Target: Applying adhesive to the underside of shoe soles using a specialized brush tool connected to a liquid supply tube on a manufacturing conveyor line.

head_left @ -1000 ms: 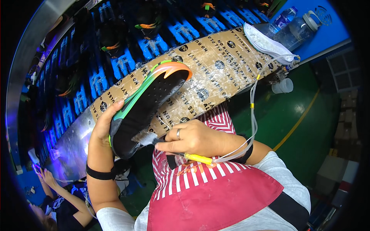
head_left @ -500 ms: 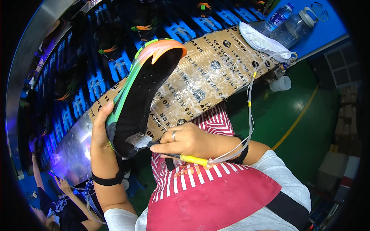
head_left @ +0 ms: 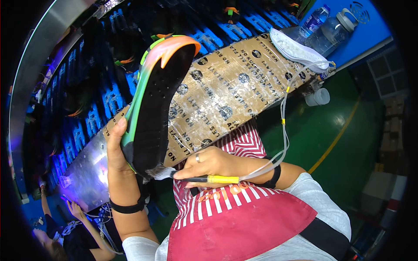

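Note:
My left hand (head_left: 116,145) grips a shoe sole (head_left: 157,100) by its lower left side. The sole has a black inner face with small holes and a rim fading from green to orange; it is tilted up, orange end away from me. In my right hand (head_left: 208,165) is a brush (head_left: 162,172) with pale bristles and a black and yellow handle, its fingers closed round it. The bristles touch the black face at the sole's near end. A clear tube (head_left: 284,143) runs from the brush handle up to the right.
A cardboard-covered bench (head_left: 226,93) lies beyond my hands. On its far right are a white shoe-shaped piece (head_left: 296,48), a bottle (head_left: 314,21) and a clear jug (head_left: 333,32). A conveyor with blue racks (head_left: 112,99) runs behind. Another person's arm (head_left: 89,224) is at lower left.
The sole has shifted a little left and stands more upright. The brush has moved down to the sole's near edge, its handle now lying more level.

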The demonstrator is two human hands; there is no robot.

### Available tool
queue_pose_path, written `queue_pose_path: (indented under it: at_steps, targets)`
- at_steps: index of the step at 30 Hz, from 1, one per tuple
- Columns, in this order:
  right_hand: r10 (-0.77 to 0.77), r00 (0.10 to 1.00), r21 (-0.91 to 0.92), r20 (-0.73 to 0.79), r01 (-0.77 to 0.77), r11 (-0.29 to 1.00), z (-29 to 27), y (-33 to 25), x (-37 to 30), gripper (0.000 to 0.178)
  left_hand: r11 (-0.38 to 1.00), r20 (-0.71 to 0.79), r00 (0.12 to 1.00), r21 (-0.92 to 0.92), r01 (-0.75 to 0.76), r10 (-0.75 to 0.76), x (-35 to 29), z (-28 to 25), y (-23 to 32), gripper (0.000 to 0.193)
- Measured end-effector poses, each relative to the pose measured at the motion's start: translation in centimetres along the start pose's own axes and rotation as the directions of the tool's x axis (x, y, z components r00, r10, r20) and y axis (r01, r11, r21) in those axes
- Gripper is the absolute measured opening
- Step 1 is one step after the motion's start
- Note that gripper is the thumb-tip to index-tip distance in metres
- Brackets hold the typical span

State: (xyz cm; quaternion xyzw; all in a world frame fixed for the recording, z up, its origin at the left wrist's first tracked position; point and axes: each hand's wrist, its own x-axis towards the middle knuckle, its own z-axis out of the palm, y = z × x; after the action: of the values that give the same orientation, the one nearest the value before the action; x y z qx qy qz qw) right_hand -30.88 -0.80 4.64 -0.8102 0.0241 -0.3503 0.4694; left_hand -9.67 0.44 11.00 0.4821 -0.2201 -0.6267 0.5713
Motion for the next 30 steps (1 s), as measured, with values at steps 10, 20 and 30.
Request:
queue_pose_path:
  at_steps: [10,20,30]
  targets:
    - [0.652,0.728,0.513,-0.214,-0.484,0.709,-3.2,0.3,0.0,0.021,0.957,0.144,0.987,-0.270,0.106,-0.069,-1.6,-0.5,-5.7,0.055]
    - [0.302,0.775,-0.050,-0.556,-0.394,0.918,-4.1,2.7,1.1,0.022,0.877,0.033,0.974,-0.430,0.216,-0.224,-2.8,-2.0,-9.2,0.048]
    - [0.505,0.715,0.266,-0.483,-0.429,0.863,-3.4,0.7,0.9,0.024,0.933,-0.388,0.921,-0.314,-0.175,0.042,-5.7,-4.2,-8.1,0.074]
